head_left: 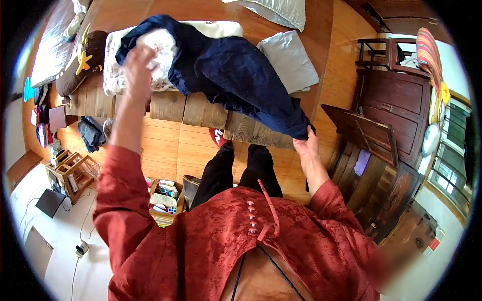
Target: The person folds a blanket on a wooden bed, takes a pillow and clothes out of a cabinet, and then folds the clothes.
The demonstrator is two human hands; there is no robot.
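Observation:
A dark blue garment [231,65] lies stretched across a wooden surface [206,113], its left part on a folded white floral blanket [113,75]. My right hand [307,145] pinches the garment's lower right corner at the surface's front edge. Over the blanket, beside the garment's left end, is my left hand [139,62], blurred by motion; its fingers are smeared, and whether they touch the cloth cannot be made out. A folded pale grey cloth [290,62] rests right of the garment, partly beneath it.
A white pillow [281,11] lies at the back. Brown and yellow plush things [83,60] sit at the left. A dark wooden cabinet [394,113] with an open door stands at the right. A box of small items [165,195] is on the floor.

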